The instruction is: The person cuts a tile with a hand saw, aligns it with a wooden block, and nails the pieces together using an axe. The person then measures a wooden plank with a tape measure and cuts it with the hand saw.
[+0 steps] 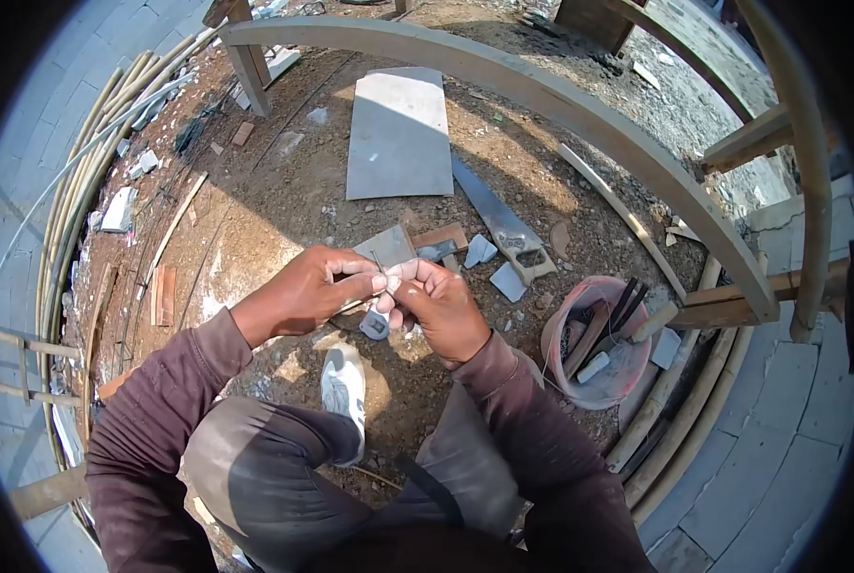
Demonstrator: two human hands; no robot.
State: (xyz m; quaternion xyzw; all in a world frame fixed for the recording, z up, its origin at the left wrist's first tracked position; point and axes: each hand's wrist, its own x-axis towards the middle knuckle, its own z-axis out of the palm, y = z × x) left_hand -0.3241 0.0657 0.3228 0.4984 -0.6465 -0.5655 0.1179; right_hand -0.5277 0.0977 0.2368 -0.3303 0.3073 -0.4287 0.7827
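Note:
My left hand (320, 286) and my right hand (441, 304) meet in front of me, above the ground. Thumbs and fingertips pinch together around something thin, like a short wire or nail, too small to name. Just beyond the hands lie a small grey board (386, 245) and a reddish wood block (441, 237). A hand saw (499, 218) rests on the dirt to the right of them. Below my hands a small white round item (374, 324) lies near my shoe (343, 390).
A pink bucket (596, 344) with tools stands at the right. A large grey sheet (400, 138) lies ahead. A curved timber beam (551, 84) arches across the top right. Bamboo poles (53, 239) run along the left; more poles (680, 415) lie at the lower right.

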